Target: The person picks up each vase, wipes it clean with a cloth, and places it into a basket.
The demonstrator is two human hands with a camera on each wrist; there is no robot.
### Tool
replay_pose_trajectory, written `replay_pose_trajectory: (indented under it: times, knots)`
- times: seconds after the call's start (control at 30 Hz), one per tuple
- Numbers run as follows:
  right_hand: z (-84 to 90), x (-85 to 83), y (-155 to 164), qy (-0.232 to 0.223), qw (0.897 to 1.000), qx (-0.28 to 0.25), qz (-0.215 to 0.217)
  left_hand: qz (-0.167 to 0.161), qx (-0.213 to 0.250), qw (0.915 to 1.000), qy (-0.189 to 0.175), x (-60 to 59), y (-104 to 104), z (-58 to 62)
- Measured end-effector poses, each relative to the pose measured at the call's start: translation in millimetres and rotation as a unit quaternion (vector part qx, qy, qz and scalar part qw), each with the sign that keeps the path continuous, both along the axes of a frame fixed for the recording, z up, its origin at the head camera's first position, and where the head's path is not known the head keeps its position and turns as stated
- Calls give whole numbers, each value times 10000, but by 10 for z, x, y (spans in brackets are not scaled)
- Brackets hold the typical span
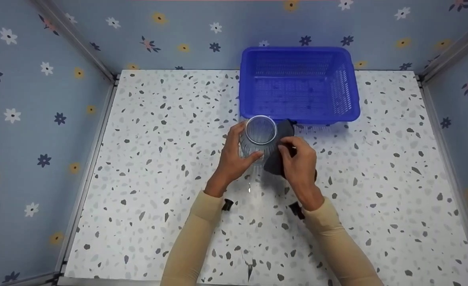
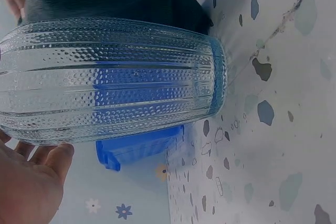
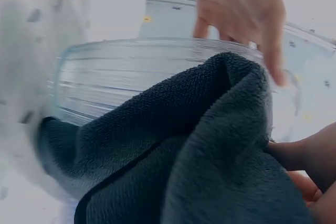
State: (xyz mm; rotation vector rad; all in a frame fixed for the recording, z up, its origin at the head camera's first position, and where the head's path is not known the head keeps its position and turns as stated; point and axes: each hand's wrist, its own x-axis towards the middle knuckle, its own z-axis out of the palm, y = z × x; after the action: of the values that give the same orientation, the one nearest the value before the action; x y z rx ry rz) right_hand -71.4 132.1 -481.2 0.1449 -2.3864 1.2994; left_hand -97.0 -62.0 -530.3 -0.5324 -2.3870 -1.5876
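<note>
1. While the left hand (image 1: 234, 157) curls around the left side of a ribbed glass vase (image 1: 259, 137), the vase stands upright on the speckled desk (image 1: 158, 159), just near of the blue basket (image 1: 297, 83).
2. On the vase's right side, the right hand (image 1: 299, 163) grips a dark grey cloth (image 1: 279, 153) and presses it against the glass.
3. At the desk's far edge, the basket sits just behind the vase.
4. Beige sleeves (image 1: 202, 234) cover both forearms.
</note>
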Motion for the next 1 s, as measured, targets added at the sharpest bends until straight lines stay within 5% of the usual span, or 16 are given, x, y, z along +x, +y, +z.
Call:
replay_pose_trajectory:
  times: [0.43, 1.0]
  knots:
    - [161, 6, -62, -106, 9994, 326, -32, -5, 32, 10000, -9, 0, 8, -11]
    - [-311, 16, 32, -558, 9983, 183, -18, -39, 87, 10000, 20, 6, 5, -1]
